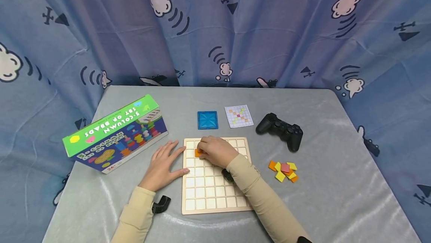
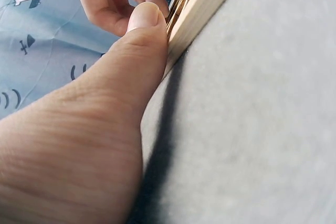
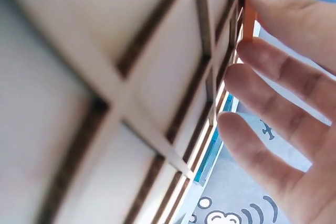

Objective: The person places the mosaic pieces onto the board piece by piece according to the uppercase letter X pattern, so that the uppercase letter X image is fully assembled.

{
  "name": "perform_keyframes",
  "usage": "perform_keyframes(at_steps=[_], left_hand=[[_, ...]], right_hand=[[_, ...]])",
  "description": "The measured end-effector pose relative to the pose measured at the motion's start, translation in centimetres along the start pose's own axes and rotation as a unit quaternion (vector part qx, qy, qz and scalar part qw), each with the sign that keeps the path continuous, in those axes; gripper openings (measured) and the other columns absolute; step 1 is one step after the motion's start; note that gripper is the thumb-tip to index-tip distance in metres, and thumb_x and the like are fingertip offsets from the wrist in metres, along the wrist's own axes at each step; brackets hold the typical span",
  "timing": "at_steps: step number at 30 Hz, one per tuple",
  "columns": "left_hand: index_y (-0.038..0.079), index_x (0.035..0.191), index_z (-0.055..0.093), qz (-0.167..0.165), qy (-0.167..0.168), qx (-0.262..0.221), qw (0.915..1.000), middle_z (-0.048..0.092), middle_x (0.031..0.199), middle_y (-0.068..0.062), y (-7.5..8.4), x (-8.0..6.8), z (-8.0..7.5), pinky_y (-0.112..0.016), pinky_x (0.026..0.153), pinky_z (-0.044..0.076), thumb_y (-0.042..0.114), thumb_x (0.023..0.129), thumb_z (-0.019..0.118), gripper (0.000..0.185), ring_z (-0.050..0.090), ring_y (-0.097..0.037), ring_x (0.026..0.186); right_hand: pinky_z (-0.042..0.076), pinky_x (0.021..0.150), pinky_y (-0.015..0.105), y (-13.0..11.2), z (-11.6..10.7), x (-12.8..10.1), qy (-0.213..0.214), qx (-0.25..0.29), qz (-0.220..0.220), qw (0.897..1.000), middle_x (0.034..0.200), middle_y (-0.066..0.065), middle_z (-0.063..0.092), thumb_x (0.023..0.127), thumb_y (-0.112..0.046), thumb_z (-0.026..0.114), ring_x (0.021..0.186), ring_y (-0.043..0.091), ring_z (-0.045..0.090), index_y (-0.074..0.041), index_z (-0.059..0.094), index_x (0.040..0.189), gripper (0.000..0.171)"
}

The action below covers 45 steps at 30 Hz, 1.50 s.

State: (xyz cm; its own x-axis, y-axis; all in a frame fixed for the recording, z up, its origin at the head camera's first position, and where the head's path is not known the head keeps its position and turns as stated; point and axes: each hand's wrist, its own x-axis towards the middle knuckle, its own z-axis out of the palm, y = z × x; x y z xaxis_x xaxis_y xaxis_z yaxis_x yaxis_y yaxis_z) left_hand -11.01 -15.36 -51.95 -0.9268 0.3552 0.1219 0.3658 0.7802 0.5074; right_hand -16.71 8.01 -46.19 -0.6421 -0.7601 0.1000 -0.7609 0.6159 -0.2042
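A pale wooden grid board (image 1: 215, 194) lies flat at the table's centre. My right hand (image 1: 215, 151) reaches over its upper left squares and pinches a small orange tile (image 1: 198, 153) down against a cell. In the right wrist view the orange tile (image 3: 248, 22) stands on edge at the board (image 3: 131, 77), beside my fingers (image 3: 273, 103). My left hand (image 1: 163, 164) lies flat on the table just left of the board. Its thumb (image 2: 136, 56) presses the board's side edge (image 2: 202, 9).
Right of the board lies a small pile of coloured tiles (image 1: 284, 171). A black game controller (image 1: 280, 130), a pattern card (image 1: 238, 116) and a blue square tile (image 1: 207, 120) sit behind it. A green and blue toy box (image 1: 116, 134) stands at the left.
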Motion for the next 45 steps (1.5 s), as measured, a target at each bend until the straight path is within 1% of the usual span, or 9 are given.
perform_keyframes(at_steps=[11, 20, 25, 30, 33, 35, 39, 41, 45], left_hand=[[0.024, 0.145, 0.044, 0.002, 0.002, 0.0, 1.0, 0.028, 0.156, -0.006, 0.0, 0.3, -0.1, -0.053, 0.117, 0.013, 0.06, 0.082, 0.065, 0.075, 0.02, -0.028, 0.145], [0.024, 0.145, 0.043, 0.005, 0.007, -0.001, 1.0, 0.028, 0.156, -0.005, -0.2, 0.5, -0.2, -0.053, 0.116, 0.013, 0.06, 0.082, 0.064, 0.076, 0.02, -0.028, 0.145], [0.025, 0.145, 0.044, 0.007, 0.007, 0.0, 0.9999, 0.028, 0.156, -0.005, -0.1, 0.4, -0.1, -0.053, 0.116, 0.013, 0.061, 0.081, 0.064, 0.076, 0.02, -0.029, 0.145], [0.024, 0.145, 0.043, 0.005, 0.002, -0.001, 1.0, 0.028, 0.156, -0.006, 0.0, 0.1, 0.1, -0.052, 0.117, 0.012, 0.062, 0.081, 0.064, 0.077, 0.021, -0.029, 0.145], [0.024, 0.145, 0.044, 0.002, 0.006, -0.002, 1.0, 0.029, 0.156, -0.006, 0.0, -0.1, 0.1, -0.052, 0.117, 0.012, 0.062, 0.08, 0.065, 0.078, 0.021, -0.029, 0.145], [0.024, 0.145, 0.044, 0.002, 0.006, -0.002, 1.0, 0.029, 0.156, -0.006, 0.1, -0.1, 0.2, -0.053, 0.117, 0.012, 0.062, 0.08, 0.065, 0.078, 0.021, -0.029, 0.145], [0.023, 0.145, 0.044, 0.002, 0.005, 0.001, 1.0, 0.029, 0.156, -0.007, 0.1, -0.1, 0.3, -0.054, 0.116, 0.014, 0.063, 0.08, 0.065, 0.078, 0.022, -0.03, 0.144], [0.023, 0.145, 0.044, 0.002, 0.006, 0.004, 1.0, 0.029, 0.156, -0.008, 0.1, -0.1, 0.3, -0.054, 0.116, 0.014, 0.063, 0.081, 0.064, 0.078, 0.022, -0.03, 0.144], [0.022, 0.146, 0.042, -0.006, 0.002, 0.021, 0.9997, 0.028, 0.156, -0.009, 0.4, -0.5, 0.1, -0.053, 0.117, 0.014, 0.062, 0.084, 0.061, 0.076, 0.021, -0.032, 0.144]], right_hand=[[0.052, 0.076, 0.027, 0.1, -0.1, 0.1, 0.003, -0.023, -0.004, 1.0, 0.09, -0.005, 0.061, 0.085, -0.023, 0.073, 0.081, 0.01, 0.058, -0.016, 0.067, 0.091, 0.011], [0.052, 0.075, 0.027, -0.1, -0.5, 0.3, 0.008, -0.022, -0.005, 1.0, 0.09, -0.004, 0.061, 0.085, -0.022, 0.074, 0.08, 0.011, 0.057, -0.016, 0.067, 0.088, 0.01], [0.052, 0.076, 0.026, -0.1, -0.6, 0.0, -0.002, -0.005, 0.006, 1.0, 0.092, -0.004, 0.062, 0.086, -0.023, 0.073, 0.082, 0.012, 0.058, -0.015, 0.069, 0.091, 0.01], [0.052, 0.077, 0.025, 0.0, -0.9, -0.8, -0.01, 0.037, 0.023, 0.999, 0.097, -0.002, 0.062, 0.089, -0.024, 0.069, 0.084, 0.011, 0.059, -0.013, 0.07, 0.1, 0.015], [0.053, 0.076, 0.027, 0.2, -1.9, -1.9, 0.01, 0.065, 0.028, 0.997, 0.099, 0.001, 0.062, 0.091, -0.021, 0.067, 0.084, 0.013, 0.059, -0.011, 0.068, 0.104, 0.017], [0.053, 0.075, 0.028, 0.6, -2.6, -3.1, 0.037, 0.07, 0.032, 0.996, 0.099, 0.003, 0.062, 0.091, -0.019, 0.067, 0.085, 0.014, 0.06, -0.009, 0.067, 0.104, 0.017], [0.054, 0.077, 0.031, 1.6, -4.2, -6.2, 0.087, 0.053, 0.051, 0.994, 0.098, 0.004, 0.062, 0.089, -0.018, 0.069, 0.088, 0.017, 0.062, -0.007, 0.065, 0.103, 0.018], [0.053, 0.075, 0.032, 2.1, -4.9, -8.1, 0.098, 0.042, 0.073, 0.992, 0.099, 0.004, 0.062, 0.089, -0.017, 0.07, 0.088, 0.017, 0.061, -0.007, 0.064, 0.103, 0.019], [0.053, 0.075, 0.035, 3.1, -5.7, -12.1, 0.105, 0.038, 0.131, 0.985, 0.103, 0.005, 0.062, 0.087, -0.017, 0.071, 0.091, 0.019, 0.062, -0.007, 0.064, 0.106, 0.022]])
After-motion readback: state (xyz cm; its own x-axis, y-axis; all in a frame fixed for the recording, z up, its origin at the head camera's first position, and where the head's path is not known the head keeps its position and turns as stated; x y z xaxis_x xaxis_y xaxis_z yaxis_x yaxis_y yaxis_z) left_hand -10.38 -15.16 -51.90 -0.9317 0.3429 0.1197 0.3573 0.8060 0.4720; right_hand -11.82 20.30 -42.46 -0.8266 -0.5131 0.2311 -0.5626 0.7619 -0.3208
